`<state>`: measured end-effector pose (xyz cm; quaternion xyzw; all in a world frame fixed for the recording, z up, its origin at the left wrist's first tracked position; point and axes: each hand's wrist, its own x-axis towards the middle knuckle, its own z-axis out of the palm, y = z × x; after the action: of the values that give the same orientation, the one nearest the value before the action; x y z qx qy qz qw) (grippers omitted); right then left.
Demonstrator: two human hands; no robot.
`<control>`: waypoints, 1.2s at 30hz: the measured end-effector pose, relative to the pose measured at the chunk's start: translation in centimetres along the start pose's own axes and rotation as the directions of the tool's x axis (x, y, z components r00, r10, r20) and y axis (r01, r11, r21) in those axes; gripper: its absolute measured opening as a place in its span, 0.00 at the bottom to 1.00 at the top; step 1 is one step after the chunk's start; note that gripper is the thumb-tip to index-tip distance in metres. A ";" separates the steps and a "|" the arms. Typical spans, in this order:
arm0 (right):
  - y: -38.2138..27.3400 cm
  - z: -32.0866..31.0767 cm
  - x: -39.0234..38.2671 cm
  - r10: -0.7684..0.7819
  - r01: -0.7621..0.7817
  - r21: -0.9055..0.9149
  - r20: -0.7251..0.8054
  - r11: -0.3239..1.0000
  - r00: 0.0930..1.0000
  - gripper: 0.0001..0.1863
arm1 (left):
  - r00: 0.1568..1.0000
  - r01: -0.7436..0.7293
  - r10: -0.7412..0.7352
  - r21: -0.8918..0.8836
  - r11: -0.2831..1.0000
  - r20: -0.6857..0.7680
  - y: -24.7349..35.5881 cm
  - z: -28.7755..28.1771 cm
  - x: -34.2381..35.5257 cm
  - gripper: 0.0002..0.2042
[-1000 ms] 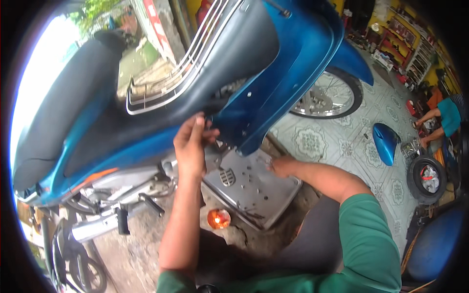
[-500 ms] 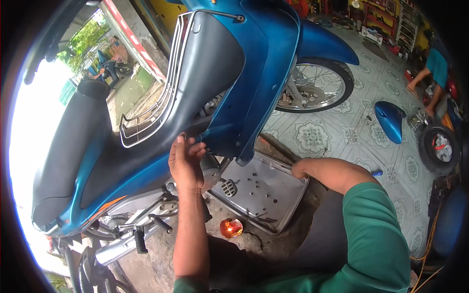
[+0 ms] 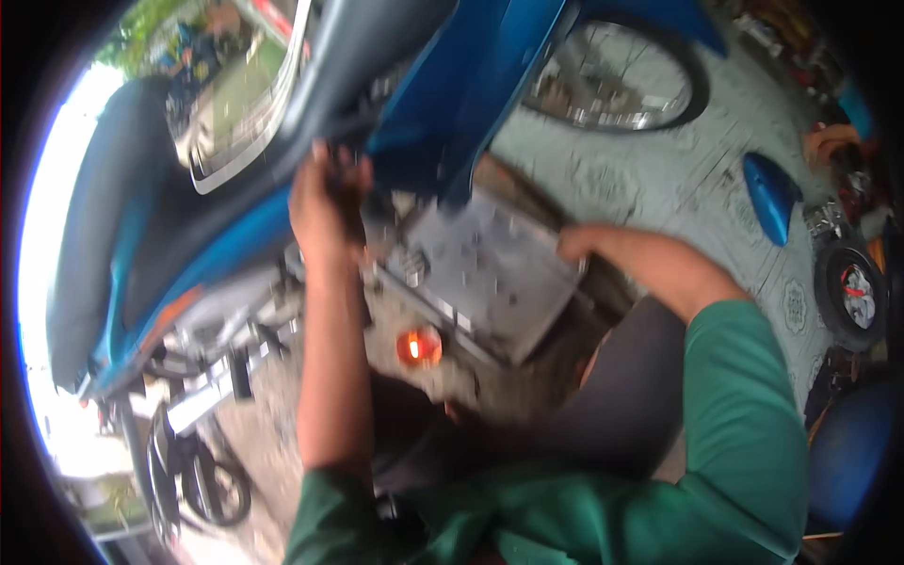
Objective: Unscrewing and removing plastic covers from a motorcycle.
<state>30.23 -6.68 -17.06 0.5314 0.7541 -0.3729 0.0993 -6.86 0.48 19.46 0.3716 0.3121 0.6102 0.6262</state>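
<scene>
The blue and black motorbike (image 3: 245,226) stands along the left, smeared by motion of the view. My left hand (image 3: 325,202) is raised beside its side panel, below the blue leg shield (image 3: 443,104). Its fingers are blurred, so I cannot make out whether anything is between them. At the far right side of a grey metal tray (image 3: 494,273), my right hand (image 3: 576,243) is close to the rim; its fingers are hidden. Several small dark parts, apparently screws or clips, lie scattered in the tray.
On the ground before me is a small orange-red bowl (image 3: 418,347), with a bright glare in it. A blue body panel (image 3: 772,200) and a loose tyre (image 3: 850,294) lie on the tiled floor to the right. Another person's limb (image 3: 833,143) shows at the far right.
The view has shifted, so the motorbike, tray and bowl sit higher and mostly further left in the picture. My left hand remains by the motorbike, my right hand by the tray's rim.
</scene>
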 end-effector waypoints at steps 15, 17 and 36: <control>-14.0 -7.7 -3.8 0.271 -0.281 0.341 0.078 0.897 0.960 0.26 | 0.994 -0.099 0.097 0.034 0.995 0.040 5.9 -3.9 -1.3 0.10; -14.4 -8.0 -3.9 0.269 -0.278 0.325 0.072 0.904 0.960 0.26 | 0.991 -0.127 0.126 0.027 0.991 0.036 6.3 -3.9 -1.5 0.10; -10.6 -8.4 0.1 0.193 -0.190 0.072 -0.032 0.979 0.981 0.19 | 0.983 -0.106 0.099 -0.034 0.994 -0.157 7.3 -6.3 -0.2 0.24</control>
<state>22.96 -2.67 -6.42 0.6118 0.6880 -0.3768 0.1020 -16.12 0.65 22.29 0.3251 0.3273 0.6753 0.5754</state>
